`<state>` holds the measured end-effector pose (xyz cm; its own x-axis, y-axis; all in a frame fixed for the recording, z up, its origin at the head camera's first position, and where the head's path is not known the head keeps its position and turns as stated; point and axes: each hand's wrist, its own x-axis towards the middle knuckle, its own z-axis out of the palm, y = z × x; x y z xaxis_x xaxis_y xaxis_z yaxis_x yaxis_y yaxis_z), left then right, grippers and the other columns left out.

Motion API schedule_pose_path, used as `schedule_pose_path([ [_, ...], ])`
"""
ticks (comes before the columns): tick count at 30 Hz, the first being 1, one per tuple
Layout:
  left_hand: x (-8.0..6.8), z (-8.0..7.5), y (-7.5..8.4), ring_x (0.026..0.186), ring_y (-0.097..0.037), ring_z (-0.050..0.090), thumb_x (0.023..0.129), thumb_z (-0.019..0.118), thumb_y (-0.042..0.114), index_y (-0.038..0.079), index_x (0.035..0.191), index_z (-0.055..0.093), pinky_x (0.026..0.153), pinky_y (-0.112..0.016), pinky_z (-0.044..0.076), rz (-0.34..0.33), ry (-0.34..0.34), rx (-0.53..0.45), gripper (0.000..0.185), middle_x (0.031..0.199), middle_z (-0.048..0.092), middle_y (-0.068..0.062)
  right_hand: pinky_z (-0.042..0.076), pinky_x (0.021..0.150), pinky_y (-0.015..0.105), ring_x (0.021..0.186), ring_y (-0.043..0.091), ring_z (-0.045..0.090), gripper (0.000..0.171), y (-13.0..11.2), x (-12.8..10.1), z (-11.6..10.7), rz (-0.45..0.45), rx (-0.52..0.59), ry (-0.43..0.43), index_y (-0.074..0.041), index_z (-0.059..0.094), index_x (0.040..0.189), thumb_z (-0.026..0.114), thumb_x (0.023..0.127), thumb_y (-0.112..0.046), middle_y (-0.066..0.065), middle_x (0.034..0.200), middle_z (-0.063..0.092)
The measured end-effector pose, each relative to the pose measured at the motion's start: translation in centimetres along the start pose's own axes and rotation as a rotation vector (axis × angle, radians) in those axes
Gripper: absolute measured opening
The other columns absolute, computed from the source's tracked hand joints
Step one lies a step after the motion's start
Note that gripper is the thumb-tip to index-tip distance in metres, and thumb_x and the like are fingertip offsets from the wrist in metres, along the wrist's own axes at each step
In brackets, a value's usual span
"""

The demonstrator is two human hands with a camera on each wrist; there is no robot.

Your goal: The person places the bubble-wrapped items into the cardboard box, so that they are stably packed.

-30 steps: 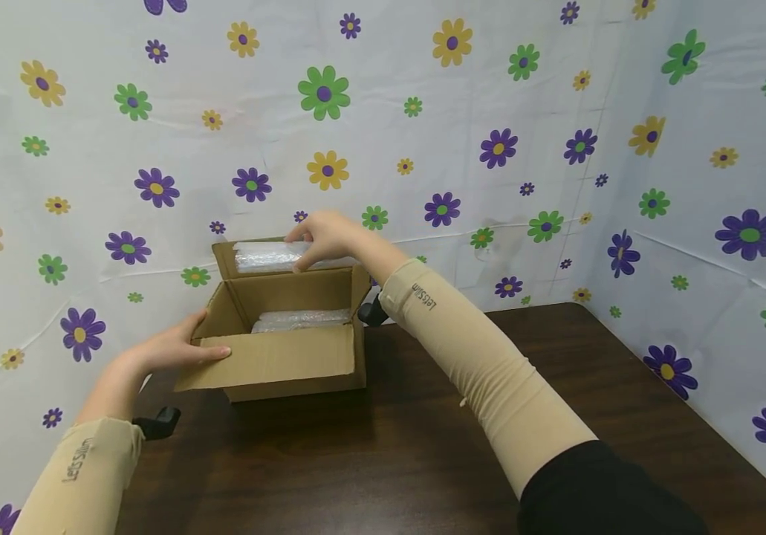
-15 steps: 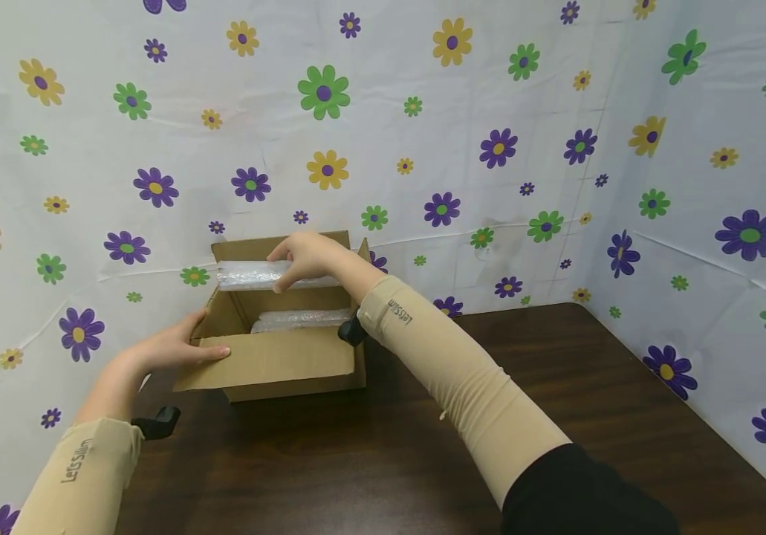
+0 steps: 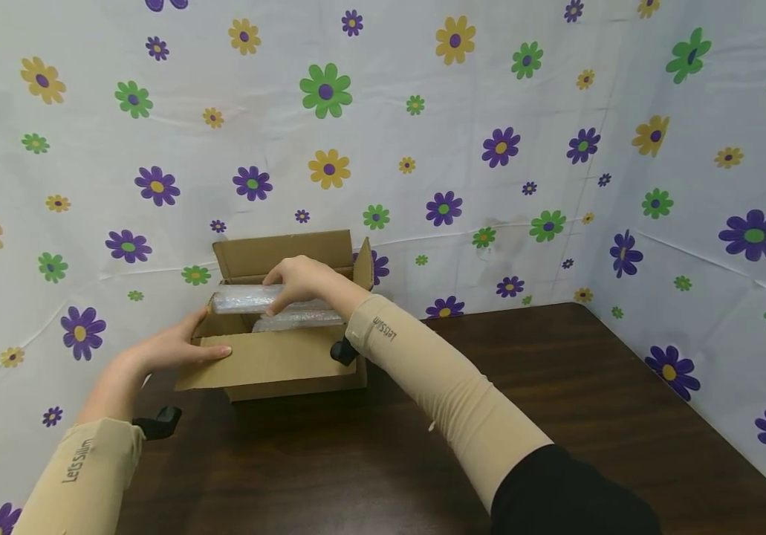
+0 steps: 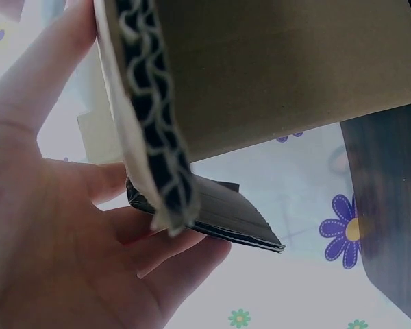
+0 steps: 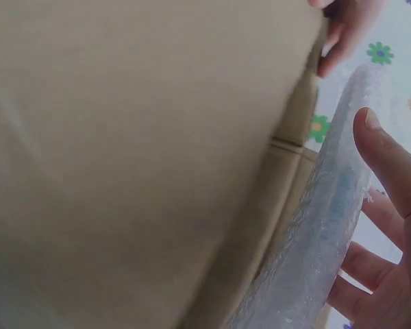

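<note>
An open cardboard box point(image 3: 282, 360) stands at the left of the table, flaps spread. My left hand point(image 3: 170, 348) grips its front left corner, the thumb on top of the front flap and the fingers behind the side. In the left wrist view these fingers curl under a cardboard flap point(image 4: 222, 212). My right hand point(image 3: 302, 284) holds a flat package in clear bubble wrap point(image 3: 238, 299) level in the box's opening. Thumb and fingers pinch it from both sides in the right wrist view. Below it another bubble-wrapped package point(image 3: 299, 320) lies inside the box, partly hidden by the front flap.
The dark wooden table point(image 3: 423, 446) extends to the front and right of the box. Close behind the box hangs a white flower-print sheet point(image 3: 383, 134), which continues along the right side. The box's back flap point(image 3: 282, 253) stands up against it.
My right hand has lowered the bubble-wrapped package from beside the back flap down into the box's opening, slightly leftward. My left hand has kept its grip on the box.
</note>
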<state>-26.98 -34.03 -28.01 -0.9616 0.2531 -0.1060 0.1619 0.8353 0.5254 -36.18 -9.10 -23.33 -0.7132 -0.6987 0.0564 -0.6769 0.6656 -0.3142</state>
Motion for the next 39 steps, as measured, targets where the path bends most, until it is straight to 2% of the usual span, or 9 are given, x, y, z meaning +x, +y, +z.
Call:
schedule_pose_path([
  [7, 0.0, -0.2, 0.0, 0.132, -0.063, 0.010, 0.090, 0.065, 0.043, -0.016, 0.146, -0.003, 0.102, -0.073, 0.018, -0.014, 0.005, 0.019, 0.106, 0.146, 0.004, -0.047, 0.045, 0.098, 0.031, 0.128, 0.015, 0.048, 0.058, 0.1, 0.1, 1.1, 0.040, -0.015, -0.014, -0.027, 0.060, 0.133, 0.078, 0.080, -0.045, -0.006, 0.140, 0.052],
  [19, -0.3, -0.2, 0.4, 0.131, -0.064, 0.011, 0.090, 0.066, 0.043, -0.017, 0.146, -0.002, 0.101, -0.073, 0.019, 0.001, 0.009, 0.028, 0.107, 0.146, 0.004, -0.047, 0.041, 0.102, 0.028, 0.129, 0.016, 0.047, 0.063, 0.5, 0.2, 2.2, 0.022, -0.033, -0.023, -0.022, 0.058, 0.135, 0.077, 0.080, -0.045, -0.004, 0.140, 0.052],
  [23, -0.3, -0.2, 0.5, 0.131, -0.064, 0.011, 0.089, 0.066, 0.044, -0.016, 0.146, -0.002, 0.101, -0.073, 0.019, -0.007, 0.013, 0.038, 0.107, 0.146, 0.005, -0.047, 0.040, 0.103, 0.028, 0.130, 0.018, 0.046, 0.065, 0.6, 0.0, 2.1, 0.015, -0.033, -0.042, -0.018, 0.057, 0.137, 0.076, 0.082, -0.046, -0.002, 0.142, 0.051],
  [28, -0.2, -0.2, 0.4, 0.132, -0.063, 0.012, 0.089, 0.067, 0.044, -0.016, 0.146, -0.002, 0.102, -0.073, 0.019, -0.011, 0.017, 0.045, 0.108, 0.147, 0.005, -0.046, 0.042, 0.102, 0.029, 0.129, 0.020, 0.048, 0.057, 1.0, -0.4, 1.7, 0.001, -0.025, -0.036, -0.016, 0.061, 0.133, 0.074, 0.085, -0.043, 0.001, 0.140, 0.053],
  [34, -0.2, -0.4, 0.3, 0.132, -0.063, 0.013, 0.089, 0.066, 0.045, -0.017, 0.146, 0.000, 0.102, -0.072, 0.021, -0.002, 0.005, 0.057, 0.107, 0.147, 0.007, -0.046, 0.045, 0.097, 0.029, 0.126, 0.019, 0.050, 0.050, 1.6, -1.2, 0.8, 0.013, 0.055, -0.016, -0.017, 0.063, 0.129, 0.071, 0.087, -0.044, 0.001, 0.137, 0.055],
  [39, -0.2, -0.6, 0.3, 0.132, -0.062, 0.015, 0.090, 0.064, 0.046, -0.017, 0.147, 0.003, 0.103, -0.071, 0.021, 0.004, -0.011, 0.092, 0.104, 0.147, 0.009, -0.045, 0.048, 0.088, 0.028, 0.112, 0.015, 0.056, 0.048, 2.1, -2.0, -0.5, -0.016, 0.121, 0.006, -0.015, 0.065, 0.128, 0.070, 0.088, -0.042, 0.000, 0.123, 0.062],
])
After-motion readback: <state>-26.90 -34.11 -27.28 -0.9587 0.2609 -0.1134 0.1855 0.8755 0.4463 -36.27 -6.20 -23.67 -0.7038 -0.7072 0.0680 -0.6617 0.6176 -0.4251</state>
